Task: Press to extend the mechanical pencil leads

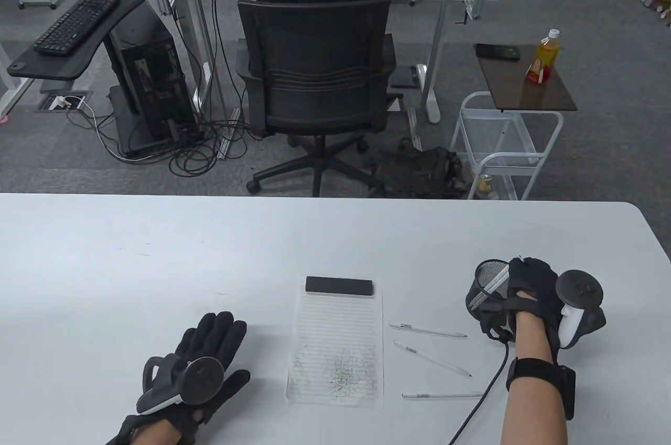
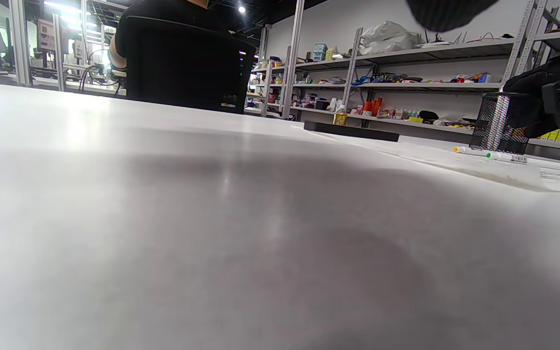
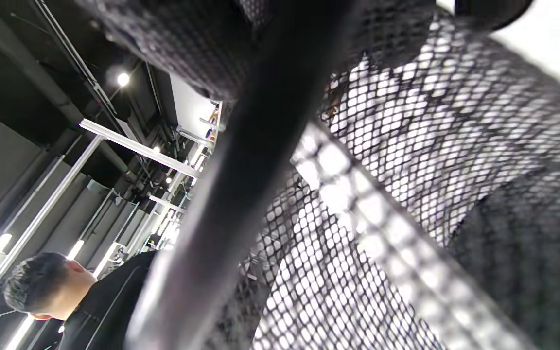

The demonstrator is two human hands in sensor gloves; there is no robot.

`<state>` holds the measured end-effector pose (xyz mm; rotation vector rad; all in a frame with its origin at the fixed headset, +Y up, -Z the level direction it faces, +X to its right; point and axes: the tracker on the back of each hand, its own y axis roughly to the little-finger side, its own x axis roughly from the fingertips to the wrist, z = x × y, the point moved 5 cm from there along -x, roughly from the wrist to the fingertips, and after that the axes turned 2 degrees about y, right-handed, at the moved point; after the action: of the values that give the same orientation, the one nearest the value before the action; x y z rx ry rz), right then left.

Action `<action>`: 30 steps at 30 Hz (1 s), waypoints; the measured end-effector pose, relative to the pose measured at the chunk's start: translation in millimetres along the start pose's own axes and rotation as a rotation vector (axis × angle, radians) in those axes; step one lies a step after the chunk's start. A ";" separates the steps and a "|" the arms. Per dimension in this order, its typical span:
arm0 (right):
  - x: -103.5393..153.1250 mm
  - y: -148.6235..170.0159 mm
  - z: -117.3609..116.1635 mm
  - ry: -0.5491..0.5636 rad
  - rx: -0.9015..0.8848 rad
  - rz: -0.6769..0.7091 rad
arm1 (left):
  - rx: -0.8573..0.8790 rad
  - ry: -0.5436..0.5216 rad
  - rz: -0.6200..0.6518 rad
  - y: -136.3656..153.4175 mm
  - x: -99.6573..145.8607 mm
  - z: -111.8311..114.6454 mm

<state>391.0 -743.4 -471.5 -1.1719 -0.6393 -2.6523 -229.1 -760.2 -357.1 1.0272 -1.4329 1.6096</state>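
Observation:
Three white mechanical pencils lie on the table right of the lined notepad: one farthest, one slanted in the middle, one nearest. My right hand grips a black mesh pen cup tilted to the left, with white pencils inside it. The mesh fills the right wrist view. In the left wrist view the cup stands at the far right with pencils lying before it. My left hand lies flat on the table, fingers straight, holding nothing.
A black eraser-like block sits on the notepad's top edge. A cable runs from my right wrist over the table. Beyond the table's far edge a person sits in an office chair; a white cart stands at right.

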 end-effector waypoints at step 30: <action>91.7 -108.9 38.7 -0.142 -0.628 0.410 | -0.016 -0.035 0.057 -18.5 0.9 -5.9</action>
<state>319.6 -627.3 -415.0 -1.4471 0.4265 -2.4723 -213.1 -752.3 -349.1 1.0191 -1.5083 1.6254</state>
